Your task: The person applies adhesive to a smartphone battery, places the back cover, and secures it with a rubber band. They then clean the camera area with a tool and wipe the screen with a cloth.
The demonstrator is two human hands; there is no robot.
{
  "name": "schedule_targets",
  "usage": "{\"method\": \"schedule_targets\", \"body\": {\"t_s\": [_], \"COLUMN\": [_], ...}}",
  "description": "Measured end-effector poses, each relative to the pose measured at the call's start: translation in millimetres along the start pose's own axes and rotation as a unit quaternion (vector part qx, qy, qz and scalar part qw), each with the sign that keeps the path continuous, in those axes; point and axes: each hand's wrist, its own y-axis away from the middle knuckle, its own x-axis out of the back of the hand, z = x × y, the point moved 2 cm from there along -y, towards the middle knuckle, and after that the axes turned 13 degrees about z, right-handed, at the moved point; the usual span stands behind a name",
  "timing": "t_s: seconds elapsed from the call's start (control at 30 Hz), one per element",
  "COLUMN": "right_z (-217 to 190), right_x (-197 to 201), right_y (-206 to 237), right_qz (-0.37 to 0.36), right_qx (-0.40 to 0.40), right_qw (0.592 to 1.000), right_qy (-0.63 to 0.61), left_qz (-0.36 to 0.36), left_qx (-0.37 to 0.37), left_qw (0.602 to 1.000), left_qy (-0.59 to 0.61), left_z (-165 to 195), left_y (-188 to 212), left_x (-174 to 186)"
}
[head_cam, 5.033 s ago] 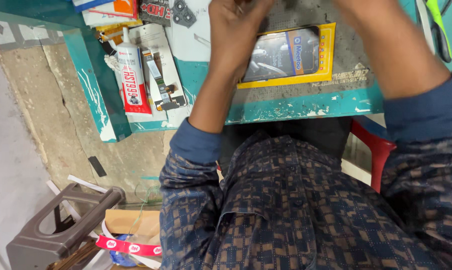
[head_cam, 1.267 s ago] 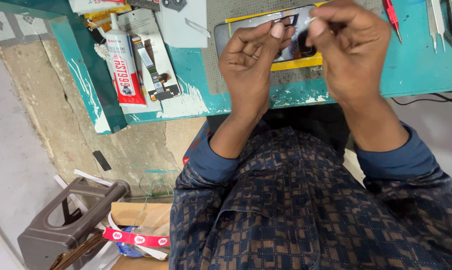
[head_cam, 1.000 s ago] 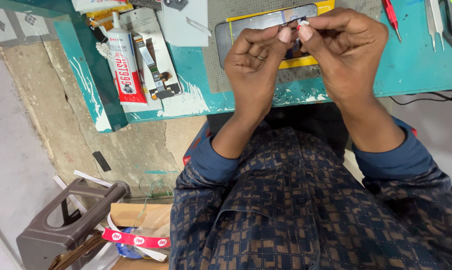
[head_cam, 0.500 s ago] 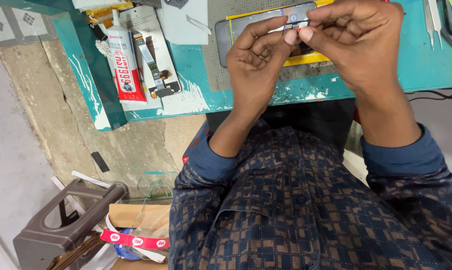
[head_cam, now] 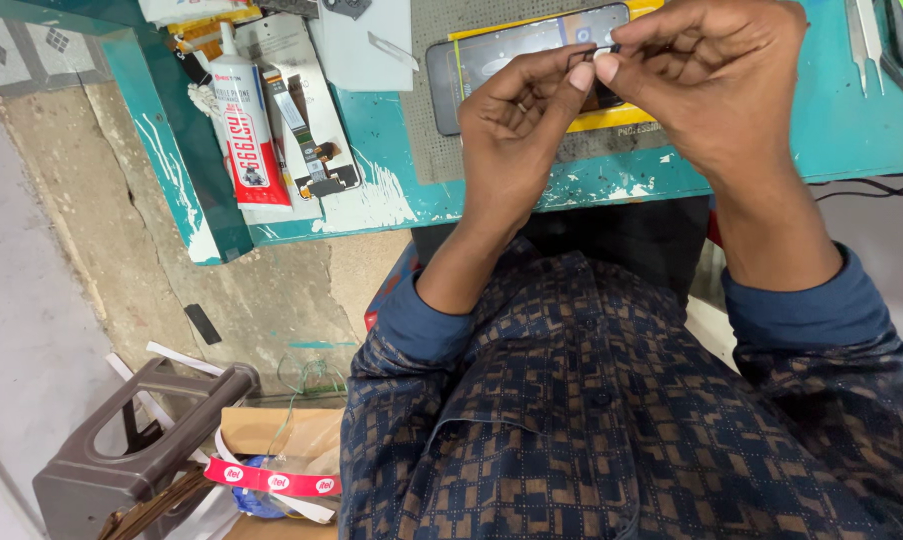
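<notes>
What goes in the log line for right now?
left hand: pinching small dark part | right hand: pinching same part | phone: lying on bench

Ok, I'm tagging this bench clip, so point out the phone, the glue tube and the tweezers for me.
phone point(head_cam: 492, 60): head view, on its dark screen left of the hands.
glue tube point(head_cam: 247, 135): head view, on the white body with red label.
tweezers point(head_cam: 865, 35): head view, on the metal arms at top right.
</notes>
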Motion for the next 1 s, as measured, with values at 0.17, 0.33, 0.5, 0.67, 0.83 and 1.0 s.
{"method": "schedule_targets", "body": {"t_s": [0.17, 0.33, 0.5, 0.67, 0.83, 1.0], "right_z": [1, 13, 26, 33, 37, 44], "right_x": [1, 8, 29, 47, 54, 56], "right_y": [0, 4, 6, 3, 6, 9], "right_qz": [0.010, -0.019, 0.032, 0.091, 0.066, 0.064], "right_qx": [0.023, 0.061, 0.081, 0.042, 0.081, 0.073], "right_qw": [0.999, 0.998, 0.996, 0.994, 0.994, 0.995], "right_qy": [0.036, 0.018, 0.029, -0.034, -0.036, -0.024], "left_qz": [-0.011, -0.023, -0.096, -0.175, -0.205, -0.212], "left_qx": [0.091, 0.100, -0.121, -0.311, -0.293, -0.284], "left_qw": [0.995, 0.994, 0.952, 0.750, 0.726, 0.722], "left_qy": [0.036, 0.031, -0.265, -0.557, -0.588, -0.594], "left_z": [-1, 7, 39, 52, 42, 41], "left_y": [-1, -5, -27, -53, -66, -70], "left_x": [2, -3, 6, 21, 22, 19]}}
